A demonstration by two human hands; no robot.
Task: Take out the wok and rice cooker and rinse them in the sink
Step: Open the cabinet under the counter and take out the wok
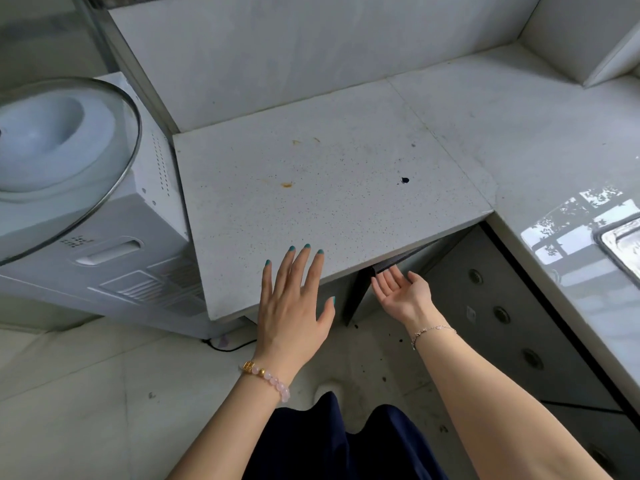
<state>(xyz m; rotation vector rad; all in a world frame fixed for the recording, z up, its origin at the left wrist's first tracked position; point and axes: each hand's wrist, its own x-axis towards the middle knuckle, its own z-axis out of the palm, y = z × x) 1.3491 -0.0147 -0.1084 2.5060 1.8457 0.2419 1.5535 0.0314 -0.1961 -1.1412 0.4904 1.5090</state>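
My left hand (294,299) hovers flat with fingers spread over the front edge of a speckled white countertop (322,188), palm down. My right hand (403,294) is turned palm up below the counter edge, its fingertips at the top edge of a dark cabinet door (391,263) that stands ajar. Neither hand holds anything. A corner of the steel sink (623,244) shows at the right edge. No wok or rice cooker is in view; the cabinet's inside is hidden under the counter.
A white water dispenser (114,251) with a glass lid (69,161) on top stands left of the counter. Grey cabinet fronts with round knobs (502,315) run under a glossy counter (588,271) on the right. A black cable (225,346) lies on the tiled floor.
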